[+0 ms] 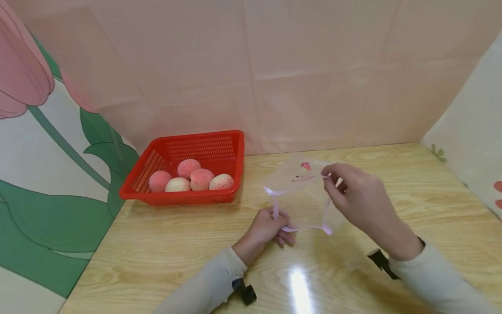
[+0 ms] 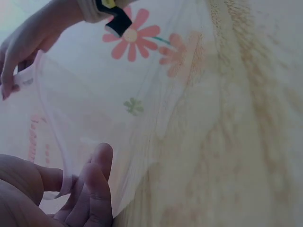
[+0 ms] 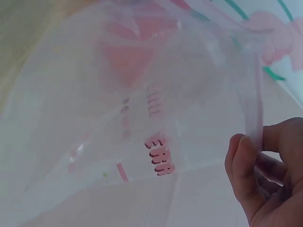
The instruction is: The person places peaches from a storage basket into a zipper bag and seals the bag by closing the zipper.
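Note:
A thin see-through plastic bag (image 1: 306,179) with a lilac rim is held mouth open above the table. Red lettering and a strawberry print show on its wall in the right wrist view. My right hand (image 1: 362,198) pinches the rim at the upper right between thumb and fingers. At the lower left, my left hand (image 1: 264,229) grips the rim, with the thumb on one side and fingers on the other in the left wrist view. The bag bulges out between both hands, and the tabletop shows through it.
A red plastic basket (image 1: 180,199) stands at the back left with several pink and cream peaches (image 1: 201,179) inside. The wood-grain table (image 1: 157,261) meets a pink sheet (image 1: 313,104) behind. Flower-printed panels (image 1: 59,222) close off both sides.

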`<state>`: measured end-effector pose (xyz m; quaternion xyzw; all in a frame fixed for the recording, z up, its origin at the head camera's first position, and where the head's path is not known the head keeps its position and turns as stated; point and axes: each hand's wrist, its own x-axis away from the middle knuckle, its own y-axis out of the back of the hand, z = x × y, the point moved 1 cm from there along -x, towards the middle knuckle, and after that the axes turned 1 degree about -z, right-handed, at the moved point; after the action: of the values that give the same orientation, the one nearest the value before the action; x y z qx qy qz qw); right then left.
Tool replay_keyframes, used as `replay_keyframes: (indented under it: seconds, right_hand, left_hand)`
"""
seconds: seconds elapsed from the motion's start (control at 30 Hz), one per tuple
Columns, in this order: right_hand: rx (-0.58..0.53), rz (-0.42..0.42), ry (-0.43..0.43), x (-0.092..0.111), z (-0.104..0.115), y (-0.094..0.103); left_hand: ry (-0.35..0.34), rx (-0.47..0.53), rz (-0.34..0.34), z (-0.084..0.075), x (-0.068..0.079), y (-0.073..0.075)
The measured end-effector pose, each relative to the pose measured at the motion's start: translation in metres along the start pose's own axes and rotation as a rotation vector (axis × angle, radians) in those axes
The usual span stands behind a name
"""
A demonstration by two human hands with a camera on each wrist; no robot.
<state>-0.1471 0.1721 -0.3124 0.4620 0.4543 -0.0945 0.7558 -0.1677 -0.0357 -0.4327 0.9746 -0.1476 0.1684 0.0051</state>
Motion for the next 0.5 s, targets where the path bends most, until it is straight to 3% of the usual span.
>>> replay_keyframes:
  seconds: [0.17,0.37,0.5]
  right_hand:
    - [-0.027,0.005,-0.081,-0.005,-0.008,0.010]
    - [-0.051,0.086,-0.085,-0.003,0.001,0.001]
    - [-0.046,0.094,-0.091,0.000,0.006,-0.002]
  left_hand:
    - [0.011,0.027,-0.003,0.000,0.000,0.002]
    - [0.034,0.062,-0.009,-0.003,0.000,0.003]
    - [0.049,0.055,-0.021,-0.006,0.001,0.004]
